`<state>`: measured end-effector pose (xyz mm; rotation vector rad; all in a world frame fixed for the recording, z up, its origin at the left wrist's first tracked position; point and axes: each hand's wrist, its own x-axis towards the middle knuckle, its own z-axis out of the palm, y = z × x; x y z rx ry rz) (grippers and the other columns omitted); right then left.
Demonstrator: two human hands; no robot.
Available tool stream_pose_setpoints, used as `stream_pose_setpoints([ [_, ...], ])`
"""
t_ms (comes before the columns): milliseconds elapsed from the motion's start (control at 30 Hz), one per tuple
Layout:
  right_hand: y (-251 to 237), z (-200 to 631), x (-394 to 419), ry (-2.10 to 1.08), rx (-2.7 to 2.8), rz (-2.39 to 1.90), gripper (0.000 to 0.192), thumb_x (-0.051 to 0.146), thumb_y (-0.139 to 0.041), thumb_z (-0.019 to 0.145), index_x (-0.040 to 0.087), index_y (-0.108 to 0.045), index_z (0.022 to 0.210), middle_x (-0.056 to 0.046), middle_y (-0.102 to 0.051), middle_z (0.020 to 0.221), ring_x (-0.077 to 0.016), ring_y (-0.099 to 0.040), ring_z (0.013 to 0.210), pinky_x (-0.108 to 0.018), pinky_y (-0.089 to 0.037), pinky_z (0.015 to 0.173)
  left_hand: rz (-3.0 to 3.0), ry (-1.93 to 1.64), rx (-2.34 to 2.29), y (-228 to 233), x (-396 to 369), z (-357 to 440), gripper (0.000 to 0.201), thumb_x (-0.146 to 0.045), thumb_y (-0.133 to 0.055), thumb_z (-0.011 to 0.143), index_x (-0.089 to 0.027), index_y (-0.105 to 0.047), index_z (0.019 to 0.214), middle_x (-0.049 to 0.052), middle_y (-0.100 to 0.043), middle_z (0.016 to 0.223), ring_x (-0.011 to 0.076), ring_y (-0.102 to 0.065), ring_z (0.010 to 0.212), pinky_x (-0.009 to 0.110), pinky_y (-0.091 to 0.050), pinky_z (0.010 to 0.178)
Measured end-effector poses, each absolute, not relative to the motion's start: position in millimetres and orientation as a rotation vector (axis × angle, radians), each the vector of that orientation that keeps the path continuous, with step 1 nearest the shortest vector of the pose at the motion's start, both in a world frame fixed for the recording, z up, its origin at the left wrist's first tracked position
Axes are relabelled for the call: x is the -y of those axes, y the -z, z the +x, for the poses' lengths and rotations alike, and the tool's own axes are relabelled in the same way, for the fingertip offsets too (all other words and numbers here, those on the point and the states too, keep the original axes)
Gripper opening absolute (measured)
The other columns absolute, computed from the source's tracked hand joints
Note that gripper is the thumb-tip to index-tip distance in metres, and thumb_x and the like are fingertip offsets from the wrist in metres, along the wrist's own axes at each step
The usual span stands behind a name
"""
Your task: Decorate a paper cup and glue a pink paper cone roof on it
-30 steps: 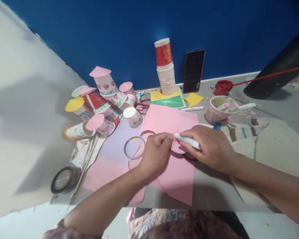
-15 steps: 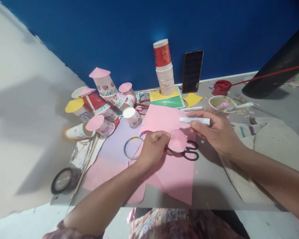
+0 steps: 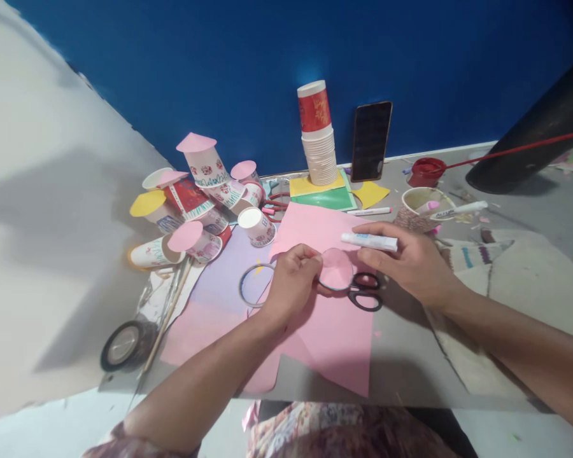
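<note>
While the left hand (image 3: 291,280) pinched the pink paper disc (image 3: 336,268) at its left edge, the right hand (image 3: 410,264) gripped a white glue stick (image 3: 368,241) level, just above and right of that disc. Black scissors (image 3: 365,291) lay touching the disc's right side, and bare grey tabletop (image 3: 405,356) stretched below and right of the disc.

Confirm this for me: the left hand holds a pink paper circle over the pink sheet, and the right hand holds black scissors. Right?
Not quite. The head view shows the right hand holding a white glue stick; the black scissors lie on the table. The left hand does hold the pink paper circle over the pink sheet.
</note>
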<state>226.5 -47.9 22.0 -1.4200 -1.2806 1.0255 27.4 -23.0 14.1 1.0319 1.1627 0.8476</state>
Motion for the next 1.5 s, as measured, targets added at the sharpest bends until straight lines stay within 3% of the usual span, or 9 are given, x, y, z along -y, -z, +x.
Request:
stream_pose_setpoints([
  [100,-19.7,223.6,49.0,-0.977,1.345,-1.453,0.041,0.039,-0.084,0.077,0.024,-0.077,0.114,-0.006,-0.079,0.110,-0.0172,-0.071,0.065,-0.028,-0.058,0.051,0.963,-0.859,-1.108,-17.9,25.2,30.2,0.016,-0.025,-0.070,0.075,-0.018,-0.056,0.078,-0.006,-0.059,0.056,0.0126,-0.063,0.046,0.025,-0.057,0.050],
  [200,-17.2,223.1,49.3,-0.912,1.435,-1.482,0.039,0.035,-0.080,0.079,0.024,-0.077,0.116,-0.006,-0.080,0.111,-0.0185,-0.072,0.069,-0.029,-0.058,0.055,0.920,-0.823,-1.075,-20.7,27.0,31.4,0.018,-0.024,-0.070,0.074,-0.018,-0.054,0.078,-0.007,-0.056,0.053,0.0128,-0.061,0.043,0.029,-0.060,0.051],
  [500,-13.0,224.4,49.1,-0.716,1.607,-1.471,0.032,0.028,-0.072,0.085,0.024,-0.077,0.116,-0.004,-0.082,0.111,-0.0235,-0.077,0.092,-0.036,-0.061,0.085,0.800,-0.712,-0.915,-14.9,29.1,30.3,0.026,-0.023,-0.075,0.073,-0.010,-0.071,0.096,0.003,-0.066,0.072,0.0152,-0.064,0.060,0.033,-0.065,0.057],
  [633,-10.8,225.4,50.5,-0.598,1.653,-1.443,0.027,0.033,-0.069,0.093,0.024,-0.077,0.116,-0.006,-0.082,0.116,-0.0246,-0.078,0.097,-0.034,-0.062,0.082,0.817,-0.677,-0.931,-15.0,29.2,32.1,0.022,-0.019,-0.073,0.072,-0.005,-0.076,0.090,0.000,-0.058,0.061,0.0126,-0.059,0.057,0.034,-0.064,0.061],
  [767,-13.6,226.0,58.1,-0.229,1.723,-1.292,0.023,0.028,-0.065,0.097,0.022,-0.075,0.117,-0.008,-0.083,0.113,-0.0242,-0.079,0.099,-0.033,-0.061,0.085,0.891,-0.732,-1.052,-13.2,26.3,31.4,0.031,-0.018,-0.068,0.075,-0.005,-0.078,0.101,0.002,-0.061,0.064,0.0122,-0.057,0.058,0.030,-0.060,0.058],
  [967,-12.5,219.2,67.0,-0.026,2.045,-1.024,0.016,0.026,-0.069,0.098,0.019,-0.072,0.111,-0.006,-0.084,0.089,-0.0211,-0.077,0.073,-0.032,-0.055,0.068,1.048,-0.755,-1.153,-10.8,23.7,26.9,0.042,-0.019,-0.061,0.082,-0.008,-0.076,0.120,-0.003,-0.055,0.062,0.0126,-0.055,0.059,0.029,-0.058,0.063],
  [1067,-6.5,217.7,64.8,0.035,2.138,-1.041,0.014,0.027,-0.066,0.100,0.017,-0.072,0.109,-0.006,-0.083,0.085,-0.0222,-0.076,0.072,-0.034,-0.051,0.066,1.189,-0.732,-1.191,-10.6,25.6,25.4,0.042,-0.023,-0.060,0.087,-0.011,-0.074,0.125,-0.003,-0.055,0.062,0.0130,-0.053,0.060,0.028,-0.052,0.063],
  [1300,-1.6,220.4,62.6,0.119,2.270,-1.109,0.021,0.032,-0.060,0.104,0.016,-0.072,0.109,-0.007,-0.082,0.087,-0.0237,-0.075,0.074,-0.035,-0.047,0.067,1.514,-0.713,-1.217,-15.8,31.4,25.7,0.036,-0.020,-0.053,0.093,-0.015,-0.080,0.117,-0.001,-0.064,0.064,0.0182,-0.061,0.069,0.032,-0.052,0.080],
  [1500,-2.8,215.3,67.0,0.141,2.271,-1.237,0.026,0.033,-0.054,0.105,0.017,-0.074,0.100,-0.009,-0.082,0.084,-0.0235,-0.075,0.074,-0.034,-0.044,0.067,1.560,-0.732,-1.240,-19.5,33.8,27.4,0.037,-0.016,-0.052,0.090,-0.015,-0.082,0.111,-0.001,-0.063,0.061,0.0174,-0.059,0.063,0.030,-0.052,0.075],
])
